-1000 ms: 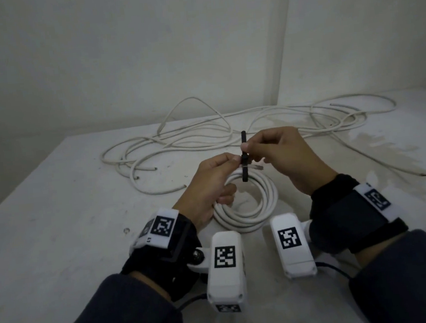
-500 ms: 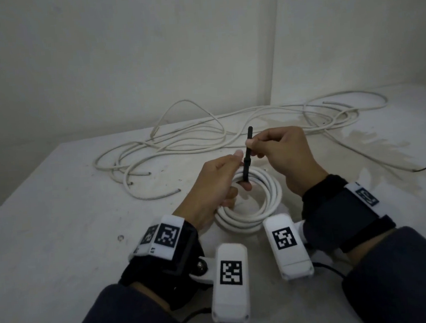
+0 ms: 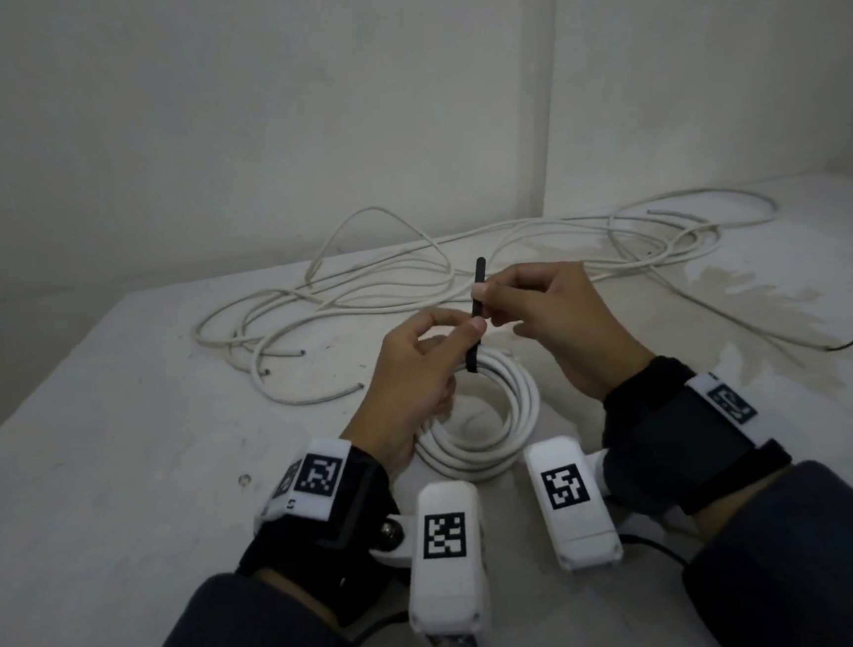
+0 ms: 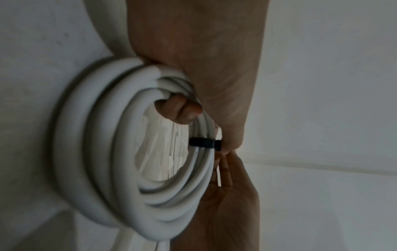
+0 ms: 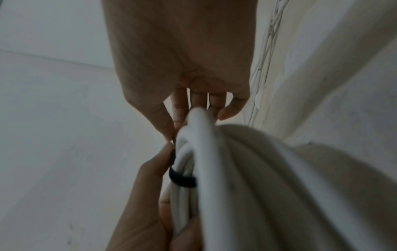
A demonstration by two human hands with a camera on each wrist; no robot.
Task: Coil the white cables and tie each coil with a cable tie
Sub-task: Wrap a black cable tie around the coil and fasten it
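One coil (image 3: pixel 484 421) of white cable is lifted at its far edge off the table (image 3: pixel 118 479), and a black cable tie (image 3: pixel 476 319) is wrapped round its strands there. The left hand (image 3: pixel 418 370) has its lower fingers hooked through the coil and its thumb and forefinger pinching the tie where it meets the cable; the right hand (image 3: pixel 553 322) pinches the tie's free tail, which points upward. The step in hand looks like cinching this tie. The next move calls for a steady pull on the tail while the left hand keeps the strands bunched. Beyond the hands, a tangle of loose white cable (image 3: pixel 410 283) sprawls along the wall (image 3: pixel 291 103), apparently not yet coiled. Nothing blocks the pull.
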